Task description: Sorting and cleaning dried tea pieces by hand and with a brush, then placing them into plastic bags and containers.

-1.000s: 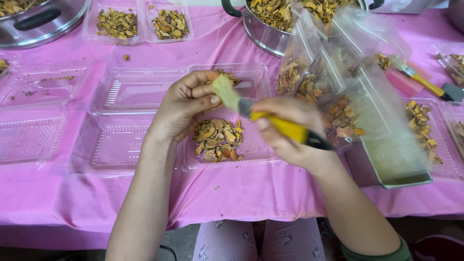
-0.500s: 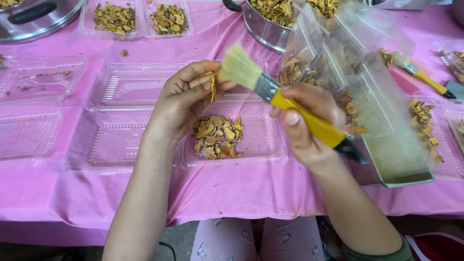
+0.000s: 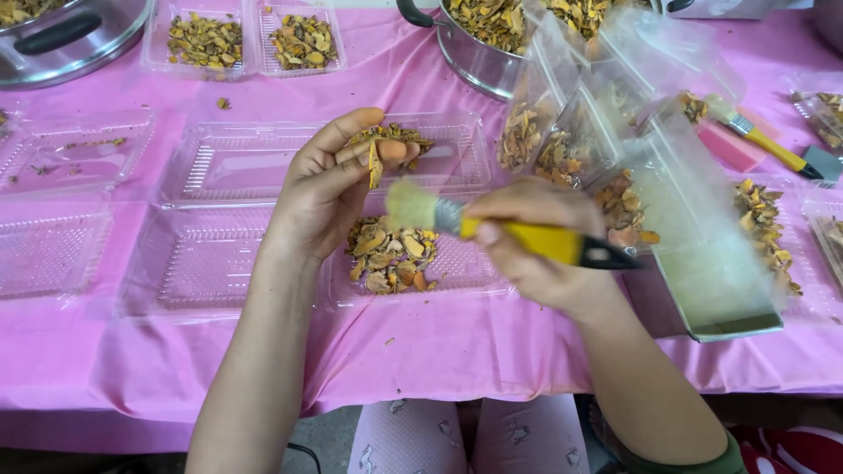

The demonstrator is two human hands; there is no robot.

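Since half a second ago the brush (image 3: pixel 492 226) is coming down from its raised, slanted pose and is now lying almost level, its pale bristles swinging in just below the thin dried slice (image 3: pixel 375 163) instead of standing above it. The left hand (image 3: pixel 329 189) is staying where it was, fingers curled, thumb and forefinger pinching the slice edge-on above the open clamshell tray (image 3: pixel 457 263). The right hand (image 3: pixel 536 250) is closing in a fist around the yellow handle, bristles pointing left toward the slice; whether they are touching it I cannot tell, since they are blurring.

As for progress, it is looking well under way but far from finished. The tray under the hands is holding only a small heap of orange-brown slices (image 3: pixel 391 254), with most of its floor bare. Beside it on the left, several clear trays (image 3: pixel 219 162) are sitting with nothing but crumbs, while two small trays (image 3: pixel 255 39) at the far edge of the pink tablecloth (image 3: pixel 421 342) are already filling up. A steel pot (image 3: pixel 479 48) behind is brimming with more slices, and clear bags (image 3: pixel 562 132) on the right are holding further pieces, so plenty appears to be waiting. A second brush (image 3: pixel 764 136) is lying idle at far right
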